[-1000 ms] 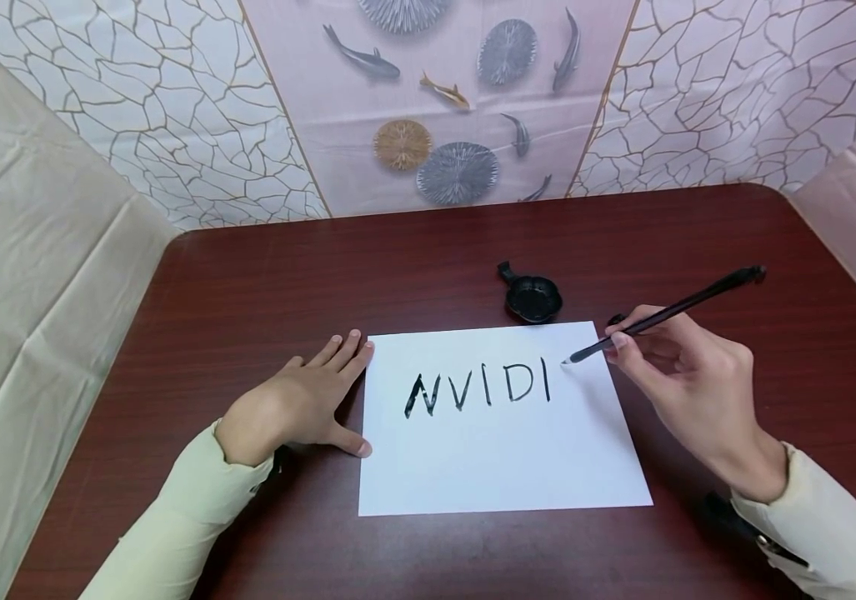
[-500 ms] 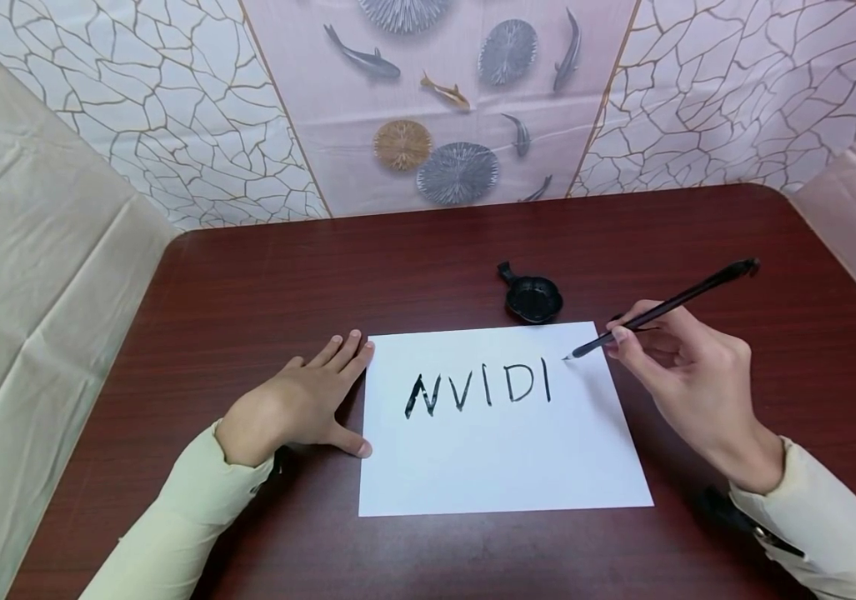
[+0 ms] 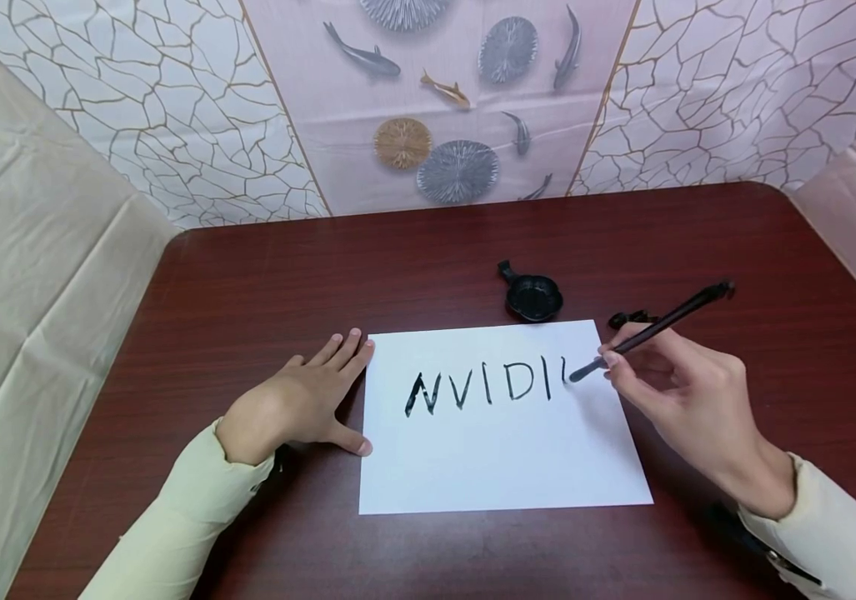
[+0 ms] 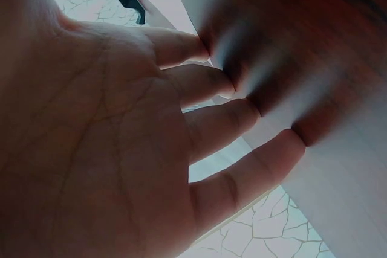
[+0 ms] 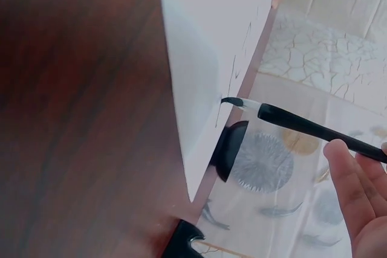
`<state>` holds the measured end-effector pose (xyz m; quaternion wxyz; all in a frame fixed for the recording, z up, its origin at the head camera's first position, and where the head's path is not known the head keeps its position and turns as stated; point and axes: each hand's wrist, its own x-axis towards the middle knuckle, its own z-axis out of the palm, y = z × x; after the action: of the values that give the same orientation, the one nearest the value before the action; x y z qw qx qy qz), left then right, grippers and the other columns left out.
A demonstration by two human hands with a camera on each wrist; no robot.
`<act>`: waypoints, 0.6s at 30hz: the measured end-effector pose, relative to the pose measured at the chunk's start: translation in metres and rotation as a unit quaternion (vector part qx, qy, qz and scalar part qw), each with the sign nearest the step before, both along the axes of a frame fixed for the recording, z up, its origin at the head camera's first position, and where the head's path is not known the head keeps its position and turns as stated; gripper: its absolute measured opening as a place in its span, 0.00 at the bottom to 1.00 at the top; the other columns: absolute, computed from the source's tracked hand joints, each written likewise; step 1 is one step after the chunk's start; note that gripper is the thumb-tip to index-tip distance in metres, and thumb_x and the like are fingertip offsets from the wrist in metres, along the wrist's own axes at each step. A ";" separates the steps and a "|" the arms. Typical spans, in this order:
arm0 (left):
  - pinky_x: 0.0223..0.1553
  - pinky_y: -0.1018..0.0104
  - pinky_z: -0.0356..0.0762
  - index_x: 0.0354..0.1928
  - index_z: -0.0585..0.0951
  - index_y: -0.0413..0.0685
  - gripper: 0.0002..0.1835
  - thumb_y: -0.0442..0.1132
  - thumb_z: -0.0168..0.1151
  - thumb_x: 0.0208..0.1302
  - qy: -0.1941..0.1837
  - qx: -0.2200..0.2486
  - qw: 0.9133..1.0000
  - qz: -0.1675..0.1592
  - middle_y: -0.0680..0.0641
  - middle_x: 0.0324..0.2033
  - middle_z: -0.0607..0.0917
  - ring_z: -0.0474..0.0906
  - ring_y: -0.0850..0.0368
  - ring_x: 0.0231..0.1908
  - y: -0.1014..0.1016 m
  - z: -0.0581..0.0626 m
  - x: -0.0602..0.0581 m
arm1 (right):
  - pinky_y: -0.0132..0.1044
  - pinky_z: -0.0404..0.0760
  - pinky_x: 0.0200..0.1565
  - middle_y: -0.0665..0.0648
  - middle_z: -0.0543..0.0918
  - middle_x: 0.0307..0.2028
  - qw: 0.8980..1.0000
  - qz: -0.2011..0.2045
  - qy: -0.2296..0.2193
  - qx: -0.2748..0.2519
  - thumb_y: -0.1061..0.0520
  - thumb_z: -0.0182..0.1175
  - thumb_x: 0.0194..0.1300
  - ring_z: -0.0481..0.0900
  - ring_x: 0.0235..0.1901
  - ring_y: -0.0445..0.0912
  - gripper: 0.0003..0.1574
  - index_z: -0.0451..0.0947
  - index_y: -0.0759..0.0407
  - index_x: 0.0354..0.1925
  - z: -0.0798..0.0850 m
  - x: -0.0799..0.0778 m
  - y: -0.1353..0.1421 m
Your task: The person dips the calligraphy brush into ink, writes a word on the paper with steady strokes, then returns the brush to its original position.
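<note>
My right hand [image 3: 698, 417] pinches a black-handled writing brush [image 3: 656, 327] between thumb and fingers. In the right wrist view the brush's dark bristles [image 5: 232, 101] bend against the white sheet of paper [image 5: 199, 58]. On the paper [image 3: 503, 467], the black letters "NVIDI" [image 3: 476, 387] stand in a row, with a short new stroke [image 3: 564, 369] to their right at the brush tip. My left hand [image 3: 300, 408] lies with spread fingers at the paper's left edge, fingertips and thumb tip right at the border. In the left wrist view its fingers [image 4: 242, 176] reach down to the tabletop.
Behind the paper's top edge sits a small black dish [image 3: 534, 297] with a short handle. A small black object [image 3: 630, 318] lies beyond my right hand, partly hidden by it. The dark red wooden table [image 3: 285, 275] is enclosed by patterned cloth [image 3: 443, 108] at the back and sides.
The brush tip has come down onto the paper and drawn a short downward stroke right of the last letter. My right hand has lowered slightly; my left hand stays in place.
</note>
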<state>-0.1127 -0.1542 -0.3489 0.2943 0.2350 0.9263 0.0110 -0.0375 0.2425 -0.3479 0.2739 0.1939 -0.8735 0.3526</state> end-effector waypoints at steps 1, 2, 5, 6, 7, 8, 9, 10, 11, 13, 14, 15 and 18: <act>0.73 0.25 0.51 0.86 0.40 0.47 0.73 0.70 0.77 0.53 0.000 0.000 1.000 0.000 0.40 0.85 0.37 0.35 0.40 0.84 0.000 0.000 0.000 | 0.17 0.80 0.40 0.58 0.91 0.34 1.000 0.007 -0.002 0.000 0.76 0.73 0.51 0.82 0.37 0.20 0.21 0.85 0.66 0.45 0.001 0.002 0.000; 0.73 0.25 0.51 0.86 0.40 0.47 0.73 0.70 0.77 0.53 0.000 -0.001 1.000 -0.001 0.40 0.85 0.36 0.35 0.40 0.84 0.000 0.000 0.000 | 0.17 0.80 0.40 0.58 0.91 0.34 1.000 0.015 -0.001 -0.001 0.76 0.73 0.51 0.83 0.37 0.21 0.21 0.85 0.66 0.45 0.001 0.004 -0.001; 0.73 0.25 0.51 0.86 0.40 0.47 0.73 0.71 0.76 0.53 0.001 -0.002 1.000 -0.002 0.40 0.85 0.36 0.35 0.40 0.84 0.000 0.000 0.000 | 0.18 0.81 0.40 0.58 0.92 0.35 0.999 0.035 0.003 -0.009 0.70 0.73 0.57 0.85 0.38 0.23 0.16 0.86 0.66 0.45 0.000 0.009 -0.003; 0.73 0.25 0.51 0.86 0.40 0.47 0.73 0.71 0.76 0.53 0.001 -0.003 1.000 -0.002 0.41 0.85 0.36 0.35 0.40 0.84 0.000 0.000 0.000 | 0.18 0.81 0.40 0.58 0.92 0.35 0.999 0.039 0.003 -0.011 0.65 0.73 0.61 0.85 0.38 0.24 0.12 0.86 0.66 0.45 0.000 0.010 -0.003; 0.73 0.25 0.51 0.86 0.40 0.47 0.74 0.71 0.76 0.53 0.001 -0.003 1.000 -0.002 0.41 0.85 0.36 0.35 0.40 0.84 0.000 0.000 0.000 | 0.19 0.81 0.40 0.59 0.92 0.35 0.999 0.045 0.010 -0.014 0.59 0.71 0.66 0.85 0.38 0.24 0.12 0.86 0.66 0.44 -0.001 0.010 -0.004; 0.73 0.25 0.51 0.86 0.40 0.47 0.74 0.71 0.76 0.53 0.000 -0.003 1.000 -0.002 0.41 0.85 0.36 0.35 0.40 0.84 0.000 0.000 0.000 | 0.19 0.81 0.40 0.59 0.92 0.35 0.999 0.047 0.013 -0.016 0.53 0.68 0.70 0.85 0.38 0.24 0.16 0.86 0.66 0.44 -0.001 0.010 -0.004; 0.73 0.25 0.51 0.86 0.39 0.47 0.74 0.71 0.76 0.53 0.000 -0.003 1.000 -0.001 0.41 0.85 0.36 0.35 0.41 0.84 0.000 0.000 0.000 | 0.19 0.81 0.40 0.59 0.92 0.35 0.999 0.046 0.017 -0.015 0.48 0.65 0.73 0.85 0.39 0.24 0.21 0.86 0.66 0.44 0.000 0.010 -0.004; 0.73 0.25 0.51 0.86 0.39 0.48 0.74 0.71 0.76 0.53 0.000 -0.003 1.000 0.000 0.41 0.85 0.36 0.35 0.41 0.84 0.000 0.000 0.000 | 0.18 0.81 0.40 0.58 0.92 0.35 0.999 0.045 0.022 -0.014 0.43 0.61 0.75 0.85 0.38 0.23 0.26 0.86 0.66 0.44 0.000 0.009 -0.003; 0.73 0.25 0.51 0.86 0.39 0.48 0.74 0.71 0.76 0.53 -0.001 -0.003 1.000 0.000 0.41 0.85 0.36 0.35 0.41 0.84 0.000 0.000 0.000 | 0.18 0.81 0.41 0.58 0.92 0.35 0.999 0.041 0.025 -0.012 0.39 0.58 0.75 0.84 0.38 0.23 0.31 0.86 0.66 0.44 0.001 0.008 -0.003; 0.73 0.25 0.51 0.86 0.39 0.48 0.74 0.71 0.76 0.53 -0.001 -0.003 1.000 0.001 0.41 0.85 0.36 0.35 0.41 0.84 0.000 0.000 0.000 | 0.18 0.80 0.40 0.58 0.92 0.34 0.998 0.037 0.041 -0.012 0.43 0.61 0.74 0.84 0.37 0.24 0.26 0.87 0.66 0.44 0.002 0.006 -0.002; 0.73 0.25 0.51 0.86 0.39 0.48 0.74 0.71 0.76 0.53 -0.001 -0.003 1.000 0.001 0.41 0.85 0.36 0.35 0.41 0.84 0.001 0.000 0.000 | 0.17 0.80 0.40 0.58 0.92 0.34 0.998 0.032 0.044 -0.010 0.46 0.63 0.72 0.84 0.36 0.24 0.23 0.87 0.66 0.44 0.003 0.005 -0.002; 0.73 0.25 0.51 0.86 0.40 0.47 0.74 0.71 0.76 0.53 0.000 -0.004 1.000 0.001 0.41 0.85 0.36 0.35 0.41 0.84 0.001 0.000 0.000 | 0.17 0.80 0.40 0.58 0.91 0.34 0.998 0.027 0.047 -0.009 0.49 0.64 0.71 0.84 0.36 0.24 0.20 0.87 0.66 0.45 0.004 0.004 -0.001; 0.73 0.25 0.51 0.86 0.40 0.47 0.73 0.71 0.76 0.53 0.001 -0.004 1.000 -0.002 0.40 0.85 0.37 0.36 0.40 0.84 0.001 0.000 0.000 | 0.16 0.79 0.41 0.57 0.91 0.34 0.998 0.018 0.053 -0.011 0.57 0.67 0.65 0.84 0.35 0.24 0.14 0.87 0.66 0.45 0.005 -0.001 0.000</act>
<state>-0.1126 -0.1531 -0.3485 0.2939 0.2356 0.9263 0.0067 -0.0382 0.2423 -0.3429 0.3157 0.2248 -0.8501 0.3566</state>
